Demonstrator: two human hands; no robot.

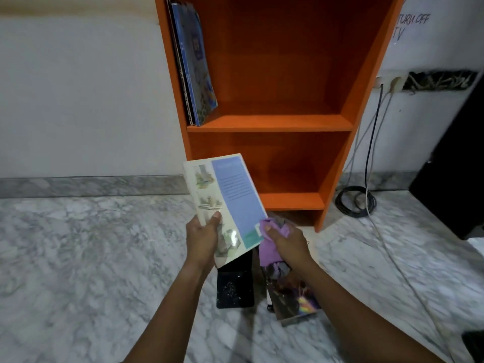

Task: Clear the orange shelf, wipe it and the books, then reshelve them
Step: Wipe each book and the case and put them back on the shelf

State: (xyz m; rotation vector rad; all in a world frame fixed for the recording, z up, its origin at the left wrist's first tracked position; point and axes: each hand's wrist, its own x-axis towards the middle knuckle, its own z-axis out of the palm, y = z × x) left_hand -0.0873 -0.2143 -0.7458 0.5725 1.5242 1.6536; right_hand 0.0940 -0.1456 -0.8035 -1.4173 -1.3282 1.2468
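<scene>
A white wall (78, 95) is running behind the scene, with a grey marble skirting (91, 186) lining its foot and a marbled floor (78, 258) spreading below; handwriting reading "TURN OFF" and "TV" (411, 24) is showing on the wall at upper right. Two plugs are sitting in a wall socket strip (390, 81), with cables (373, 132) hanging down to a black coil (356, 201) lying on the floor; a black cabinet (455, 166) is standing at the right edge.
</scene>
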